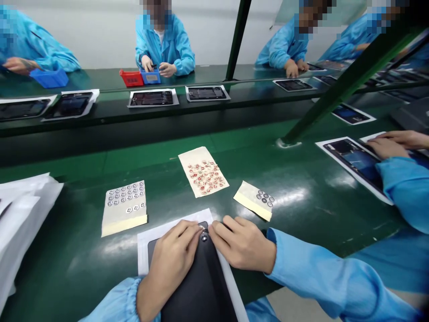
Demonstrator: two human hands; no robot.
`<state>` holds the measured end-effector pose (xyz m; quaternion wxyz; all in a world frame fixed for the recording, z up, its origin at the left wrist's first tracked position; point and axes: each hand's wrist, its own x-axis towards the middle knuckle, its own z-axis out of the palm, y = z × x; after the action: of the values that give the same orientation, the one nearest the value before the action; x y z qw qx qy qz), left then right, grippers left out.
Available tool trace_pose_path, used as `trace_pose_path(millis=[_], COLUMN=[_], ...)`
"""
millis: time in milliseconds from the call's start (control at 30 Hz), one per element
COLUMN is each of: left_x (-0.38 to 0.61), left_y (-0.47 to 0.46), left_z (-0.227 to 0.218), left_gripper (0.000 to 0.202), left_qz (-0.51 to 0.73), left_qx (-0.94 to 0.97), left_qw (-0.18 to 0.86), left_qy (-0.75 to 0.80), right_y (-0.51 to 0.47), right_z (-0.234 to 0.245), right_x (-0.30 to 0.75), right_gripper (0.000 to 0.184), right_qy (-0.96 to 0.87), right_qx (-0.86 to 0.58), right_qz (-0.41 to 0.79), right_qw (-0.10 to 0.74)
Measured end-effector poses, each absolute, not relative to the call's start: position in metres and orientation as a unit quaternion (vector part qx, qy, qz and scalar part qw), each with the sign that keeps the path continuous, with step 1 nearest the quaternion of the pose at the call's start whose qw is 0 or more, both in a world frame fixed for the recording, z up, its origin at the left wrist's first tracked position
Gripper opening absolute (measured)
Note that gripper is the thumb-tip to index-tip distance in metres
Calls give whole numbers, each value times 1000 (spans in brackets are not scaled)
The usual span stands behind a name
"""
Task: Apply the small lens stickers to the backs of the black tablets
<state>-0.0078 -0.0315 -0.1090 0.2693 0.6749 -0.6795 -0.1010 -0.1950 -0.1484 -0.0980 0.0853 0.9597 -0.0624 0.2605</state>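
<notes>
Both hands meet at the top edge of a dark panel (pixel 201 286) lying closest to the person. Left hand (pixel 174 261) rests palm down on the panel, fingers loosely bent and close together, pressing rather than gripping. Right hand (pixel 243 243) comes in from the side with its fingers curled, tips touching the same spot. Whether they pinch some small part there I cannot tell, since the fingertips cover it. Just below them a small round dot (pixel 203 237) shows on the panel's surface.

The panel sits on a white sheet (pixel 145 243), which lies on the green table (pixel 301 210). Left of the hands is a card (pixel 124 214) with rows of grey rings. Just beyond the right hand lies a smaller card (pixel 253 201) with a few dark rings. Between them, farther off, a paper (pixel 203 172) carries many red-and-white bits. A white stack (pixel 20 210) lies at the far left edge.

To the right, a co-worker's hands (pixel 390 144) rest on another panel (pixel 351 161), blue sleeve alongside.

Beyond a dark belt, flat trays (pixel 152 98) lie in a row. At the far bench people in blue coats sit with a red bin (pixel 132 78) and a blue bin (pixel 151 77) side by side, touching.
</notes>
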Motion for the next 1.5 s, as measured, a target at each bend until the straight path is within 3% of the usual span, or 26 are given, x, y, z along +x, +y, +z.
trace_pose_path(millis=[433, 567, 700, 833, 1000, 1133, 1333, 1433, 1500], left_x=[-4, -8, 3, 17, 14, 17, 9, -22, -46], left_y=[-34, -37, -53, -98, -176, -206, -192, -178, -169], left_z=[-113, -110, -97, -80, -83, -86, -74, -76, -81], left_gripper=[20, 21, 19, 21, 27, 17, 24, 53, 60], left_qz=[-41, -1, -94, -79, -16, -71, -201, -338, -519], left_qx=[649, 655, 688, 723, 712, 679, 699, 676, 613], left_qw=[227, 177, 148, 185, 117, 101, 150, 163, 193], left_qy=[-725, -735, -704, -661, -692, -724, -670, -634, -563], right_y=[-118, -129, -146, -156, -161, -168, -173, -171, -171], right_z=[-115, -112, -108, -119, -139, -142, -138, -136, -135], right_x=[-200, -200, -221, -255, -273, -276, -283, -283, -282], right_gripper=[20, 18, 23, 22, 23, 21, 23, 27, 28], right_qy=[-130, -159, -303, -390, -366, -350, -338, -312, -286], right_qx=[937, 936, 915, 893, 901, 914, 909, 907, 913], right_qz=[296, 302, 265, 192, 135, 154, 235, 271, 281], right_qw=[132, 82, 2, 113, 189, 140, 63, 81, 75])
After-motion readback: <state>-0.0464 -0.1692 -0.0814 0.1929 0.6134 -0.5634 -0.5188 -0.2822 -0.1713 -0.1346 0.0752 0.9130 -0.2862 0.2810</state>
